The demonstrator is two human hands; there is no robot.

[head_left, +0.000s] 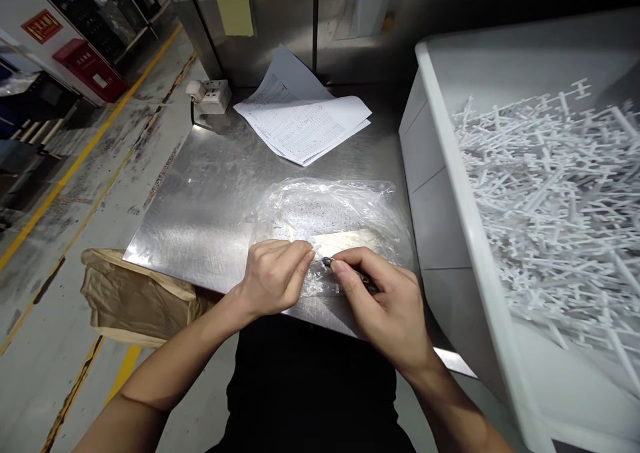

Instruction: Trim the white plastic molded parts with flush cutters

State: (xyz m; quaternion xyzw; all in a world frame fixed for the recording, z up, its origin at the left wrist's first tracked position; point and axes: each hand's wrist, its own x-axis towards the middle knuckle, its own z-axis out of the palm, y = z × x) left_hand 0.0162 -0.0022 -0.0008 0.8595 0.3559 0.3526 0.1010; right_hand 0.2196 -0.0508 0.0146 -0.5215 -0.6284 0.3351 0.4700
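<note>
A plain black garment (315, 386) covers the body just beyond the near edge of the counter (200, 193). Its cloth is dark and even, with small folds along the outline toward the counter's right end; whether it is a shirt, an apron or trousers cannot be told. Both the left forearm (185, 353) and the right forearm (440, 393) are bare, slim and narrowing to the wrists. A crease crosses the left one near the elbow. The left hand (275, 276) and right hand (390, 306) are bare too, with slender fingers (370, 261).
</note>
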